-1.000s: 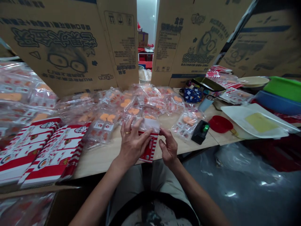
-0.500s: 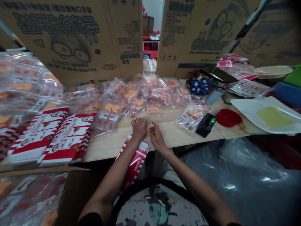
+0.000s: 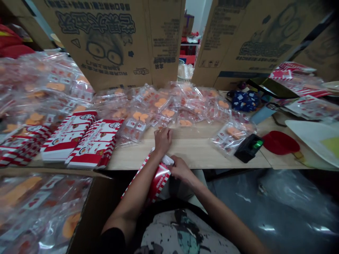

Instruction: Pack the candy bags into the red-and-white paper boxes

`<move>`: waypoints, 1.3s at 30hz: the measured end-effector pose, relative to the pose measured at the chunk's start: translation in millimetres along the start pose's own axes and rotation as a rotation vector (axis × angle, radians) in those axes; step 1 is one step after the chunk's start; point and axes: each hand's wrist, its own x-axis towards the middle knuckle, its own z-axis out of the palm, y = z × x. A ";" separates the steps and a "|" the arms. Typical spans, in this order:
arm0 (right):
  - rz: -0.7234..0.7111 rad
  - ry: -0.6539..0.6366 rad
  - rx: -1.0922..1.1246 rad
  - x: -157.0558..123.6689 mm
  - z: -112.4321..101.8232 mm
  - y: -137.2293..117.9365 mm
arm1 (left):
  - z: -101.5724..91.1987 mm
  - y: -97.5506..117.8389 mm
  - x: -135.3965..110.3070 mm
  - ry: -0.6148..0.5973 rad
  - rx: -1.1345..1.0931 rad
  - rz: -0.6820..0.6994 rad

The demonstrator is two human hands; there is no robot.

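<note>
A red-and-white striped paper box (image 3: 159, 180) leans between my lap and the table edge, its white end flaps (image 3: 167, 160) uppermost. My right hand (image 3: 180, 168) is closed at the right side of that end, with thumb and fingers on the flap. My left hand (image 3: 162, 140) is above the box's top end, over the tabletop, fingers curled together; whatever they may hold is hidden. My left forearm crosses in front of the box and covers part of it. Past my left hand lie clear packs (image 3: 140, 121) with orange pieces and small sachets.
Stacks of flat red-and-white boxes (image 3: 92, 144) lie to the left. A carton (image 3: 88, 204) of clear packs stands at lower left. Toward the right are a black device (image 3: 249, 148) with a green light, a red scoop (image 3: 281, 142) and a white tray (image 3: 304, 130). Cardboard (image 3: 113, 46) walls the back.
My right hand has come down and closed on the box's top end. My left hand stays over the tabletop, fingers still curled. The view has turned slightly left.
</note>
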 end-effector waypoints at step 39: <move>-1.102 0.433 -1.005 -37.8 -25.7 -140.2 | -129.3 10.7 -47.4 -0.099 -1.073 -0.211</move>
